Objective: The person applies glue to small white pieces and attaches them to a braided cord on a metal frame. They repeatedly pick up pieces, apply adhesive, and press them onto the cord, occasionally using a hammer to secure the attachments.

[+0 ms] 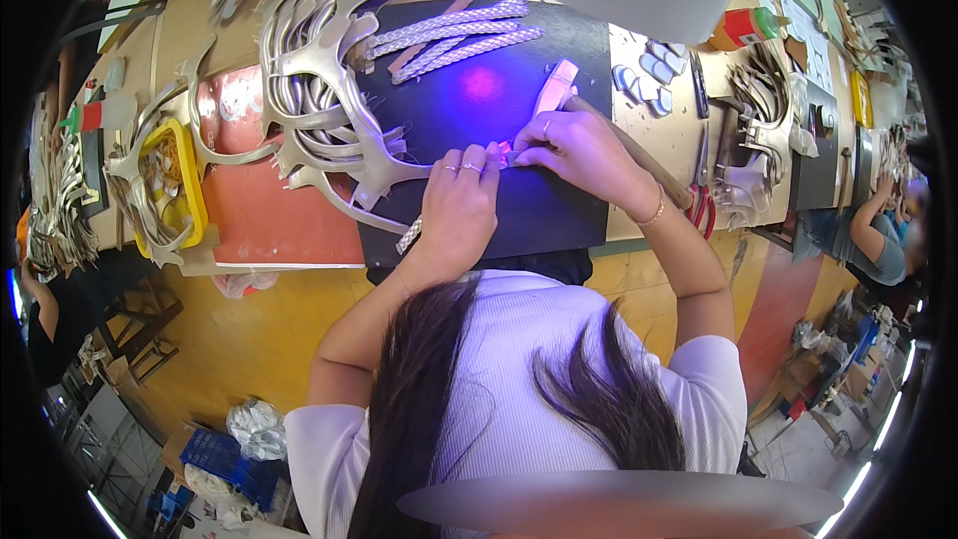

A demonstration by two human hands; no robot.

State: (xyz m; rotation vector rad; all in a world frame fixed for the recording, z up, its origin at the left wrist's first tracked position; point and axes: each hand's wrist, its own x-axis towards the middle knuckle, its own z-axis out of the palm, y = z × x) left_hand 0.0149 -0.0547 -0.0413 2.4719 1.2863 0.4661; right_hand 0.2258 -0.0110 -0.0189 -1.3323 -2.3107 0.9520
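My left hand [462, 202] is closed over a silver braided strap, whose end [410, 236] sticks out below the palm. Its fingertips meet those of my right hand [577, 152], which pinches at a small spot lit pink; what is between the fingers there is too small to make out. Both hands are over a black board [544, 215], under a purple glow. Beside my right hand lies a hammer [552, 90], its wooden handle running under the wrist. Several more braided straps [459, 35] lie at the board's far side.
Left of the board, silvery branched straps [324, 65] are heaped over a red mat [284, 225], near a yellow tray [200, 195]. Red-handled scissors [703, 205], small pale pads [659, 65], a red bottle [738, 30] and more straps [763, 105] lie right. A co-worker's arm [878, 215] shows far right.
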